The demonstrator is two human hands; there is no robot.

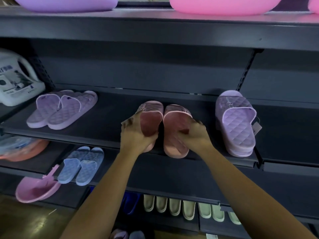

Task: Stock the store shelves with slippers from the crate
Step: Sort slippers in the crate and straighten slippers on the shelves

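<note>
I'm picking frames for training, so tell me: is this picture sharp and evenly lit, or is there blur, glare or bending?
Head view: dim, bluish light; shelf edges bow from the wide lens; the left hand, right hand and pink slippers look slightly soft; pale glare streaks the floor at lower left; the pink tub up top is brightest.

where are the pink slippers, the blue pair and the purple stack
pink slippers [173, 120]: head view, right slipper's insole
blue pair [88, 165]: head view, right slipper's strap
purple stack [239, 125]: head view, top insole
</note>
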